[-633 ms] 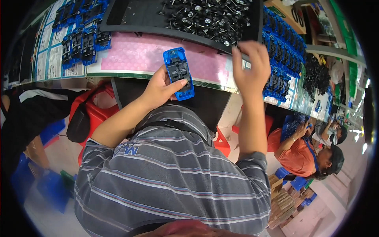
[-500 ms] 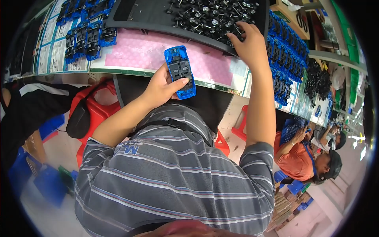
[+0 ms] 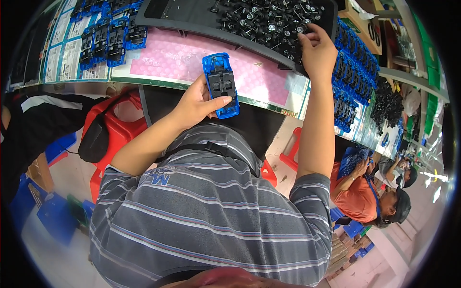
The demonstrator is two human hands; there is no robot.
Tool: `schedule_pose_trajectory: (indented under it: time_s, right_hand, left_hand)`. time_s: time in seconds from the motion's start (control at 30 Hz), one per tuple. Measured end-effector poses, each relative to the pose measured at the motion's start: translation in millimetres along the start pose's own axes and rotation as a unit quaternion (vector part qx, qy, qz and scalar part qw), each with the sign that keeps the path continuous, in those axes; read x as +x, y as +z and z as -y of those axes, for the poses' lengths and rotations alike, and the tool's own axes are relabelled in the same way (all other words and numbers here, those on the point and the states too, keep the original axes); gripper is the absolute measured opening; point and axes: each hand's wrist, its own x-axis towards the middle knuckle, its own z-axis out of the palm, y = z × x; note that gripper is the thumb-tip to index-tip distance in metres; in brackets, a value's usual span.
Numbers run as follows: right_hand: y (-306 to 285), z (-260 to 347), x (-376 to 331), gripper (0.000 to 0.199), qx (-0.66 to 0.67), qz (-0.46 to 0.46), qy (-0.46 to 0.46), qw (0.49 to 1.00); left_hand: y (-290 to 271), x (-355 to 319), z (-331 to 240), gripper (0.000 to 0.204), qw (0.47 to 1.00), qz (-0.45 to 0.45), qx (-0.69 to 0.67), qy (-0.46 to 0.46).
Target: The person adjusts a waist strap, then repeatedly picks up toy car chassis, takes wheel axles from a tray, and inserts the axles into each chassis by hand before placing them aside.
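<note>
My left hand (image 3: 196, 103) is closed around a blue toy car (image 3: 222, 85), held underside up above the front edge of the table. Its black chassis faces me, and my thumb lies across the lower end. At the right part of a dark tray (image 3: 192, 19), my right hand (image 3: 319, 50) has its thumb and forefinger drawn together on a wheel axle (image 3: 301, 29) at the edge of a heap. Several black wheel axles (image 3: 261, 21) with shiny hubs make up that heap. My fingers partly hide what lies between them.
Pink bubble wrap (image 3: 165, 57) covers the table before the tray. Rows of blue toy cars (image 3: 108, 41) lie at left, and more blue toy cars (image 3: 353, 62) at right. Beyond these is a pile of black parts (image 3: 386, 103). A red stool (image 3: 117, 127) and a seated co-worker (image 3: 360, 197) flank me.
My right hand has shifted slightly right over the heap, and its thumb and forefinger have come together. The left hand keeps the car nearly still. The whole view has shifted a little.
</note>
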Motion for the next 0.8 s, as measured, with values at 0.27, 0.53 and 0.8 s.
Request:
schedule_pose_trajectory:
  time_s: [0.27,0.53,0.8]
  right_hand:
    - [-35,24,-60,0.021,0.614,-0.031,0.156,0.774]
    - [-8,52,-144,0.023,0.419,0.272,0.188,0.846]
    - [22,68,-151,0.033,0.316,0.306,0.102,0.892]
  left_hand:
    - [0,1,5,0.045,1.0,-0.015,0.007,-0.018]
    - [8,8,6,0.046,1.0,-0.009,0.003,-0.017]
    - [9,5,6,0.043,0.999,-0.011,-0.051,-0.009]
